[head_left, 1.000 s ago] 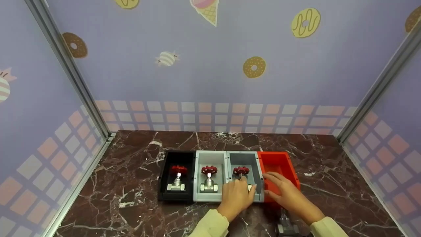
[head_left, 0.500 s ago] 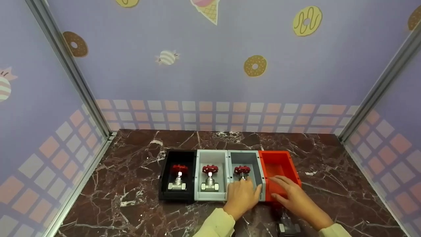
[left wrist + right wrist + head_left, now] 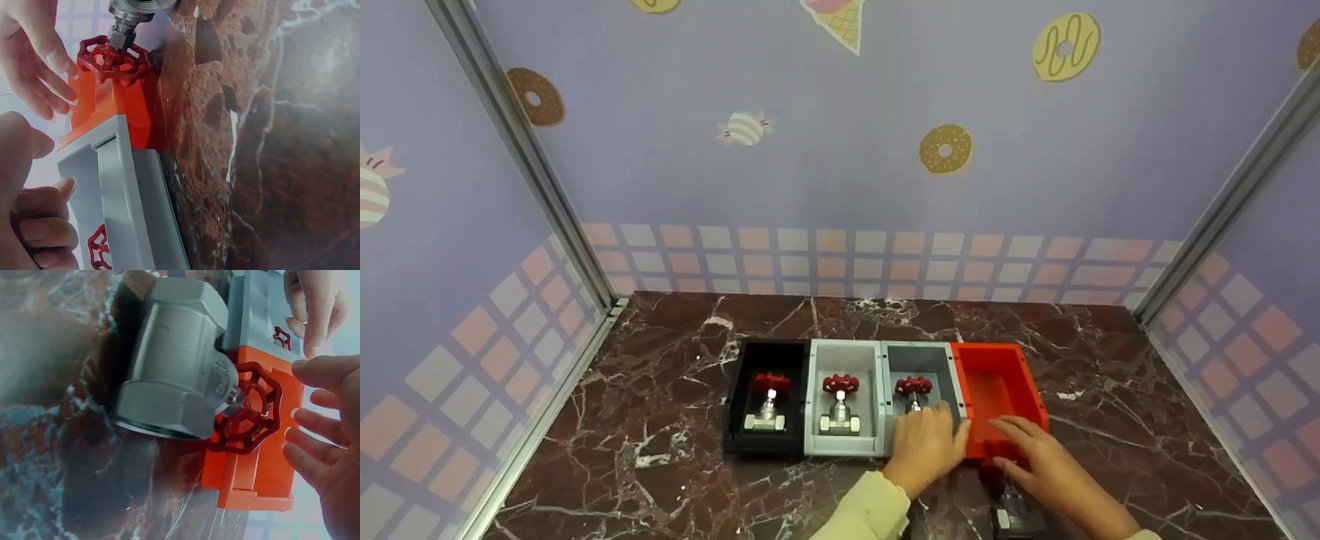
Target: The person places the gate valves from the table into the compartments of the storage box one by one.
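My left hand (image 3: pixel 926 448) is over the front edge of the grey bin (image 3: pixel 911 358), its fingers loosely bent and nothing visible between them. Just beyond it in that bin is a valve with a red handwheel (image 3: pixel 913 385), its lower part hidden by the hand. My right hand (image 3: pixel 1046 469) hovers at the front of the red bin (image 3: pixel 988 364), fingers spread and holding nothing. Below it, a metal gate valve (image 3: pixel 169 354) lies on the table, its red handwheel (image 3: pixel 253 410) close to the red bin's front. The right wrist view shows a gap between fingers and handwheel.
The bins stand side by side in a row. A valve (image 3: pixel 840 424) lies in the white bin (image 3: pixel 844 352), another valve (image 3: pixel 765 422) in the black bin (image 3: pixel 772 352). Brown marbled tabletop (image 3: pixel 660 420) surrounds them, with patterned walls (image 3: pixel 840 187) behind and at both sides.
My left hand has drawn back and right from the valve in the grey bin. The right hand has moved toward me and rightward, nearer the valve in front of the red bin.
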Motion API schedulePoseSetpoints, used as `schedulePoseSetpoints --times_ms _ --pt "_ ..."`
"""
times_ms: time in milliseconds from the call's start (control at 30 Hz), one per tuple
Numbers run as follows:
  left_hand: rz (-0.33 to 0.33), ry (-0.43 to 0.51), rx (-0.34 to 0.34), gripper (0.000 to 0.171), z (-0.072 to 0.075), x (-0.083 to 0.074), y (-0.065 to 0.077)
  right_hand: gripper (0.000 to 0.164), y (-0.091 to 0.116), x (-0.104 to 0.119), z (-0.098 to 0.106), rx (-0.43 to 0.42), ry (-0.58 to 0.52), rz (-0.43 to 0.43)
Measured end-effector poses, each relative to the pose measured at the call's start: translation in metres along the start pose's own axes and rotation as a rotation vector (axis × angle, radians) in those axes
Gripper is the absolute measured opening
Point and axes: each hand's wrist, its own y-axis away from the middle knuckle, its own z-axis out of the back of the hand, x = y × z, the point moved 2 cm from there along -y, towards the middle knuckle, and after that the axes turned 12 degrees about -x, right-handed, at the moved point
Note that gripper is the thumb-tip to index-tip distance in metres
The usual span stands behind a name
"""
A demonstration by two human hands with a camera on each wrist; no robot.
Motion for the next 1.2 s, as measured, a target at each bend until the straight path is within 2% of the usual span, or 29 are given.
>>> schedulePoseSetpoints --times_ms 300,400,667,800,1067,1200 --pt "0.020 -0.005 0.024 0.042 -0.004 -0.003 -0.001 0.050 0.014 -0.002 -0.002 0.076 0.021 -0.009" --pt "0.015 -0.006 0.018 0.042 -0.004 -0.004 -0.002 0.050 0.018 -0.003 -0.002 0.074 0.025 -0.016" --pt "0.007 -0.011 0.038 0.042 -0.008 -0.010 -0.004 0.055 0.028 -0.003 -0.001 0.058 0.028 0.035" --pt "-0.001 -0.020 0.040 0.042 -0.009 -0.012 -0.005 0.062 0.033 -0.005 0.000 0.086 0.003 0.034" --pt "-0.015 -0.030 -0.010 0.041 -0.011 -0.015 -0.006 0.086 0.039 -0.009 -0.001 0.156 -0.041 0.062" --pt "-0.013 -0.023 -0.020 0.039 -0.013 -0.016 -0.007 0.097 0.041 -0.012 0.002 0.230 -0.069 0.083"
